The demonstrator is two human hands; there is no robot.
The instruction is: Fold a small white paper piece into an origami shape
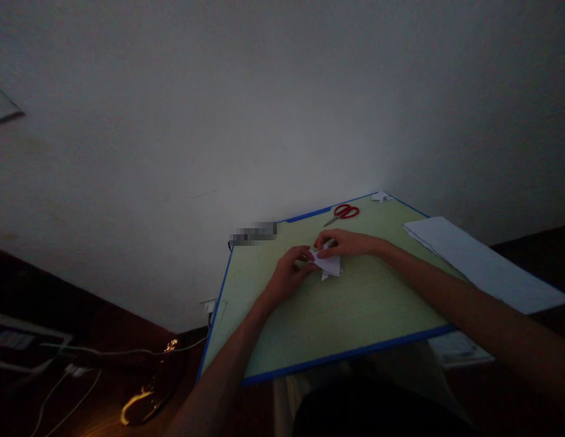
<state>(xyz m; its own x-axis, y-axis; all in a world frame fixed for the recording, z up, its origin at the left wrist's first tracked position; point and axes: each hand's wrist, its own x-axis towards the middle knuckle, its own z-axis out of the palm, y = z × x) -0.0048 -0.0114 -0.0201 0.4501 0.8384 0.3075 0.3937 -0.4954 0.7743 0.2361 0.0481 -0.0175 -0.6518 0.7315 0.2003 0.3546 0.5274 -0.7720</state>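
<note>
Now the folded paper (330,264) lies mid-table (337,321). My left hand (289,274) has its grip closed on the paper's left corner, my right hand (345,243) on its far edge. Red scissors (344,212) lie beyond.

The person's left hand (289,273) and right hand (345,243) are bare, and both forearms (446,291) are uncovered as far as the view shows. A dark garment (377,416) covers the body low in the view, its details lost in the dimness.
</note>
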